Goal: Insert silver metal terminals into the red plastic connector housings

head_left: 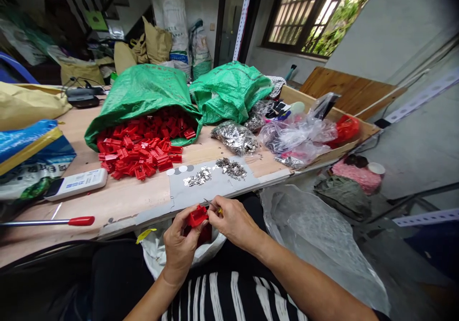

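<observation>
My left hand [181, 244] is curled around a small red plastic housing [197, 215], held over my lap right at the edge of the wooden surface [125, 197]. My right hand [233, 223] is pinched tight on a thin pointed metal tool [211, 205], with the tip at the housing. The housing looks light, stiff and a bit slick, so I'd say grip its flat sides. Loose silvery metal bits [231, 167] sit just ahead. Beyond them a pile of red plastic parts [139, 154] spills from a green woven sack [143, 91].

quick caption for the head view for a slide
Left hand holds a red plastic part while right hand brings a thin metal tool to it
</observation>
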Demonstrator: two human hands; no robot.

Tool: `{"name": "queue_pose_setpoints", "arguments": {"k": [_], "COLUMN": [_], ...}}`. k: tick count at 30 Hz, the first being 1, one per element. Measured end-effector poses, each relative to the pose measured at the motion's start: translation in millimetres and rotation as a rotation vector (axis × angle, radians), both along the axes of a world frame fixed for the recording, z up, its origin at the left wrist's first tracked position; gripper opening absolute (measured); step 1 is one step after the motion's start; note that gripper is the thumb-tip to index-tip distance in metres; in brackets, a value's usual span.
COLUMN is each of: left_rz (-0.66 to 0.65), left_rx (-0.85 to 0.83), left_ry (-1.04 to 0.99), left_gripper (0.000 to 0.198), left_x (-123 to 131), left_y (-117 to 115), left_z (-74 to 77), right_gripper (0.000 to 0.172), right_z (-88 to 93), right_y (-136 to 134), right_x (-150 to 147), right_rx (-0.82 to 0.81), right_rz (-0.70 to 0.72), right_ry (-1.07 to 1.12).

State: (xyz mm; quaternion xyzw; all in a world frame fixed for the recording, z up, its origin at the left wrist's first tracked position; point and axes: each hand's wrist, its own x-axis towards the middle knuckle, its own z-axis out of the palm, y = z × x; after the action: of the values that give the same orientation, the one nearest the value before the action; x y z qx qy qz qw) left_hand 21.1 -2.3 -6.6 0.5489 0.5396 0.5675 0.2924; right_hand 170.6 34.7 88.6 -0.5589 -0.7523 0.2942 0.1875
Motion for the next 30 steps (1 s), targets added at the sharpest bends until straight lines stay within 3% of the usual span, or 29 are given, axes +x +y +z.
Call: {"name": "queue_pose_setpoints", "arguments": {"k": [14, 24, 30], "left_rz": [-0.003, 0.02, 0.053], "left_rx": [0.165, 0.134, 0.12], "left_ry": [0.164, 0.167, 0.165], "left_gripper": [0.03, 0.032, 0.031], "left_x": [-0.2, -2.2, -1.1], "left_y": [-1.4, -2.1, -0.5], "left_z": [8.2, 7.7, 9.2], "right_gripper": [0.013, 0.013, 0.014], "right_z": [-0.1, -10.9, -7.7], "right_y": [-3.0, 2.4, -2.5], "right_x": [3.9, 8.9, 7.0], "right_rx": [-0.017, -0.052, -0.053], "right_rz": [0.053, 0.093, 0.057], "right_ry": [0.053, 0.178, 0.2]}}
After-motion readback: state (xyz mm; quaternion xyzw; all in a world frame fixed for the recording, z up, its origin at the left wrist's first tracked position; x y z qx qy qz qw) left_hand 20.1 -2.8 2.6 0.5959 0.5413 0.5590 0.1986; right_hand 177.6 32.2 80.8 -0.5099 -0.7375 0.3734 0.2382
